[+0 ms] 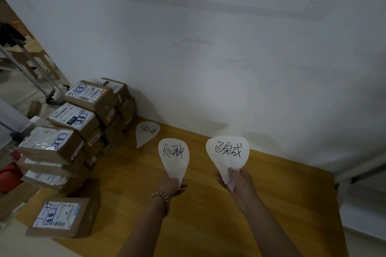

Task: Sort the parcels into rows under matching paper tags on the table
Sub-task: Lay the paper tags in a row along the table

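My left hand pinches the narrow end of a white paper tag with black handwriting, held up over the wooden table. My right hand grips a second handwritten paper tag the same way, to the right of the first. A third paper tag lies flat on the table near the wall. Brown cardboard parcels with white shipping labels are stacked several high at the table's left end. One more parcel lies alone at the front left corner.
A pale wall rises directly behind the table. Left of the table, on the floor, stand a metal frame and wooden furniture legs. A white ledge sits past the table's right edge.
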